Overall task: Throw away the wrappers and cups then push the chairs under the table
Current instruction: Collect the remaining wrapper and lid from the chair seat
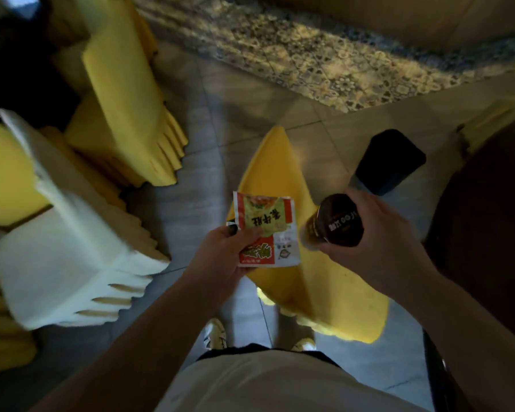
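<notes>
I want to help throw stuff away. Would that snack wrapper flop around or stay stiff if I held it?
Probably floppy: the snack wrapper looks like thin, flat printed film, pinched at one edge by the left hand. It likely weighs very little, so it might flutter. Its glossy surface could be a bit slippery.

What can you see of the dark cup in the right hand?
The dark cup is brown, glossy, looks like plastic or coated paper, with pale lettering on its side. It lies tilted nearly sideways, one round end toward the camera. The right hand grips it from the right, fingers curled round it, above a yellow chair. Contents cannot be told.
</notes>
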